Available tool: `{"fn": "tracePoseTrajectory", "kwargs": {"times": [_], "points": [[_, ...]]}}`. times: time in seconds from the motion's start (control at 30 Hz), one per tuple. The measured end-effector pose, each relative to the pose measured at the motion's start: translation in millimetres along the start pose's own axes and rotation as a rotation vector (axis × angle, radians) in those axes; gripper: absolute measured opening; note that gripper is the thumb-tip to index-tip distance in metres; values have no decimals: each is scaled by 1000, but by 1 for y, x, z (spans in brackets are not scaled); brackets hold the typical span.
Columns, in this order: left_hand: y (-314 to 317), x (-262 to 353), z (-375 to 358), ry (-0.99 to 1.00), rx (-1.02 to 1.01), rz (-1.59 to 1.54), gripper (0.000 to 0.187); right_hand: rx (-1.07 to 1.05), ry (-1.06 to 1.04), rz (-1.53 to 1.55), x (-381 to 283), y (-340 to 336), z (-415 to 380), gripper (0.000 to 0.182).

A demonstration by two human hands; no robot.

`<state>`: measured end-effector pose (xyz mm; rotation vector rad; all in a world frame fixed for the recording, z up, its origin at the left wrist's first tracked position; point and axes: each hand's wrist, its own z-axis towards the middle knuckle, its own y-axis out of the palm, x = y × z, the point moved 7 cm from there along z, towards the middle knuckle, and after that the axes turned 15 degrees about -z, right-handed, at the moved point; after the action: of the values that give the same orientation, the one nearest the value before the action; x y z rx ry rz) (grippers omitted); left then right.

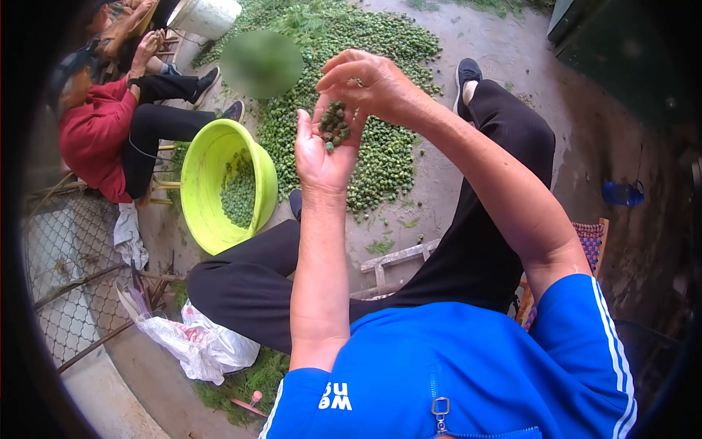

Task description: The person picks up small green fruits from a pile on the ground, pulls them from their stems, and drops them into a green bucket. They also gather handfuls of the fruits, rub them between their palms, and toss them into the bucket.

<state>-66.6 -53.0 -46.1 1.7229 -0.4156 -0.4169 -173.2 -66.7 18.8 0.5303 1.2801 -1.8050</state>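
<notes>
The left hand (320, 167) lies palm up, loosely cupped and unclenched, supporting a cluster of small green pods (335, 126) across palm and fingers. The right hand (382, 89) arches just above, fingers bent; whether its fingertips pinch anything cannot be told. The pods are roundish, dull to dark green, held above a heap (384, 164) of similar ones on the floor (504, 47).

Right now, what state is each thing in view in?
Left hand: open, palm up, holding small green pods
Right hand: curled close to the left one; grip unclear
Yellow-green basin: partly filled
Green heap: spread loose on the floor
White plastic bag: crumpled; contents unclear
</notes>
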Motion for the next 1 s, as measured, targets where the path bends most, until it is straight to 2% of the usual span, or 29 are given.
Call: {"fn": "tracePoseTrajectory", "kwargs": {"times": [0.07, 0.13, 0.2, 0.27, 0.33, 0.43, 0.53, 0.6, 0.63, 0.67, 0.73, 0.8, 0.87, 1.0], "points": [[-2, 1, -2, -31, -6, 3, 51, -43, -68, -98, -5, 11, -3, 17], [-8, 1, -5, -60, -18, 9, 48, 10, -148, -120, -10, 12, -5, 15], [-15, 8, -6, -86, -3, 52, 42, -170, -158, -180, -13, 21, -1, 13], [-21, 15, -11, 22, 147, 210, 39, -46, -159, -187, -11, 25, -1, 14], [-33, 16, -10, -33, 116, 134, 36, -39, -151, -229, -11, 30, -4, 13], [-32, 10, -15, 30, 208, 195, 35, -5, -136, -167, -19, 32, -5, 8], [-31, 14, -20, 48, 213, 171, 32, -42, -87, -139, -20, 36, -4, 8], [-36, 16, -25, 68, 268, 135, 27, -60, 31, -74, -8, 44, -5, 8], [-39, 21, -25, 65, 211, 141, 25, -27, 37, -38, -4, 45, -5, 7], [-47, 28, -27, 99, 251, 258, 22, -36, 50, -41, 1, 50, -5, 7], [-55, 36, -27, 30, 219, 297, 22, -53, 157, 88, 11, 57, -8, 9], [-51, 40, -27, 100, 234, 300, 20, -154, 238, 227, 15, 63, -12, 13], [-43, 41, -30, 136, 241, 285, 20, -180, 155, 154, 10, 60, -8, 14], [-36, 43, -31, 137, 151, 359, 19, -286, 211, 64, 12, 57, -9, 14]]}}
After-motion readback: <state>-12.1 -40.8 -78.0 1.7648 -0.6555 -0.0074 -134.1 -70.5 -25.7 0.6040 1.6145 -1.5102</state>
